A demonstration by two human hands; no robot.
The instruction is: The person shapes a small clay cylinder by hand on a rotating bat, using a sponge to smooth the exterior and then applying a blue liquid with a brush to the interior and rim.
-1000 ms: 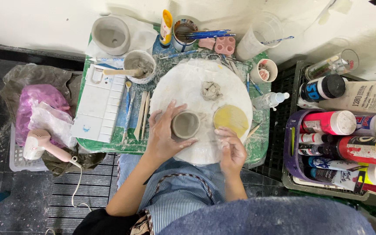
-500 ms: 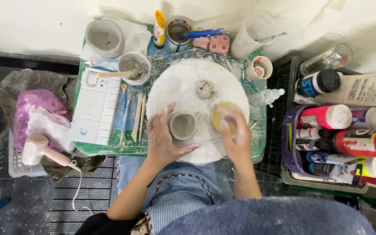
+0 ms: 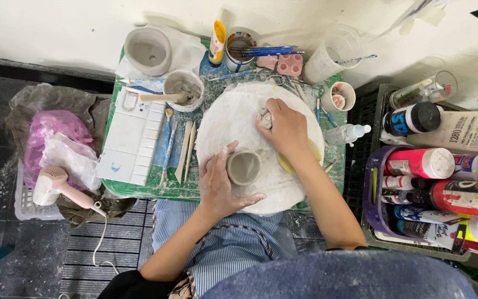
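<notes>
A small grey clay cup (image 3: pixel 244 167) stands on a round white board (image 3: pixel 225 122) in front of me. My left hand (image 3: pixel 219 185) cups its left side, thumb and fingers spread around it. My right hand (image 3: pixel 286 128) reaches to the far side of the board and closes its fingers on a grey lump of clay (image 3: pixel 265 118). A yellow sponge (image 3: pixel 311 150) lies partly hidden under my right forearm.
A white paint palette (image 3: pixel 133 135), wooden modelling tools (image 3: pixel 186 152) and a bowl of grey slip (image 3: pixel 183 89) lie to the left. A grey clay pot (image 3: pixel 148 51), a brush cup (image 3: pixel 240 44) and a pink mould (image 3: pixel 290 65) stand at the back. Paint bottles (image 3: pixel 421 163) fill a crate at the right; a pink hairdryer (image 3: pixel 53 185) lies left.
My right hand has moved from the board's near right, past the yellow sponge, up to the clay lump at the far side. The left hand has stayed on the cup.
</notes>
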